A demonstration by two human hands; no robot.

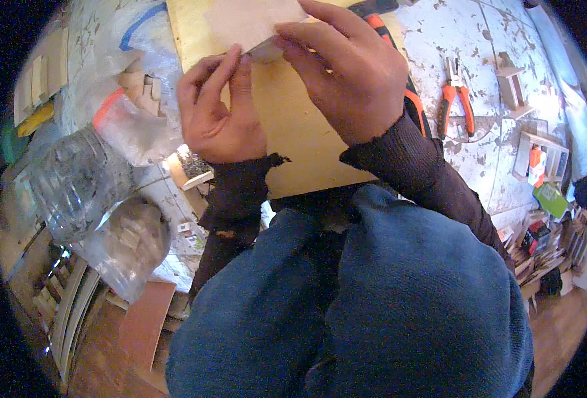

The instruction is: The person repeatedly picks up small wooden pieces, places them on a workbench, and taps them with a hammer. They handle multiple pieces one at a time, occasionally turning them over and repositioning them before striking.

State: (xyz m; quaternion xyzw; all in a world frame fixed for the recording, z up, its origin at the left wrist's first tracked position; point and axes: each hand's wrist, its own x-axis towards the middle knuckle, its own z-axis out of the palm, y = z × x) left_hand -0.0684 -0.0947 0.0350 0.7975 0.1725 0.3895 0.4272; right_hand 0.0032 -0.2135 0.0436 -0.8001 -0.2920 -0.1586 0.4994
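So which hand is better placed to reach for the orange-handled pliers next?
Probably the right hand: the pliers lie on its side of the table. The left hand sits farther away, and both pinch the thin wooden piece.

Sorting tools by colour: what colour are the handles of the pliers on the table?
Orange-red handles on the pliers, clearest in the head view.

Both forearms in dark sleeves rise from six o'clock. The left hand (219,109) curls, thumb and forefinger pinched toward twelve o'clock. The right hand (346,73) arches beside it at two o'clock, fingertips pressed down in a closed grip.
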